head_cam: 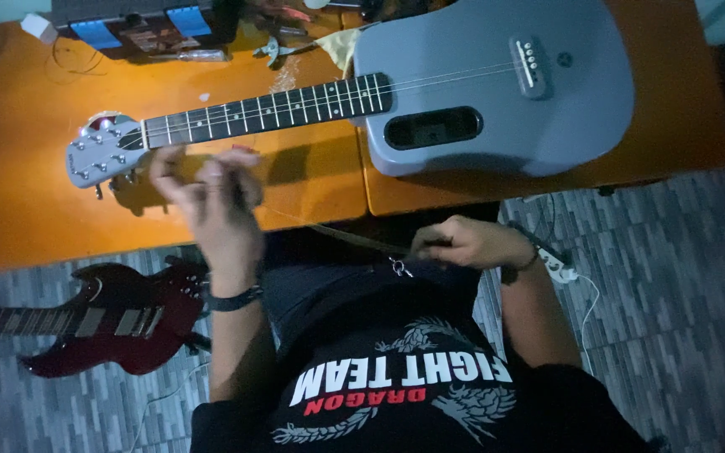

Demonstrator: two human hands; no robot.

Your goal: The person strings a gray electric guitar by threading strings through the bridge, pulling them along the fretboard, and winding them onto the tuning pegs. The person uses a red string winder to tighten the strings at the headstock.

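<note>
Item one — a grey guitar (pixel 497 84), laid flat on the orange table (pixel 27 210). Its long axis runs left to right with a slight tilt: the body is at the right and far side, the neck (pixel 266 109) extends leftward, and the silver headstock (pixel 104 151) points left, a little nearer than the body. One oblong opening is seen in the body's near edge, and one bridge on its top.

Item two — a thin string (pixel 329 231), stretched in a near-straight line between the two hands, from upper left to lower right across the near table edge.

The left hand (pixel 211 189) is raised just near of the headstock, blurred, fingers bunched together; the string appears to be pinched in them, though the exact hold cannot be made out. One dark wristband is worn on this wrist. The right hand (pixel 463 242) is closed in a loose fist near the person's lap, at the string's other end; one dark band is worn here too.

Further entries: one dark red electric guitar (pixel 106 323) on the patterned floor at the left, its neck pointing left; one pair of pliers (pixel 274 50) at the far table edge; two blue pads (pixel 140 28) at the far left; one white power strip (pixel 557 267) on the floor by the right wrist.
</note>
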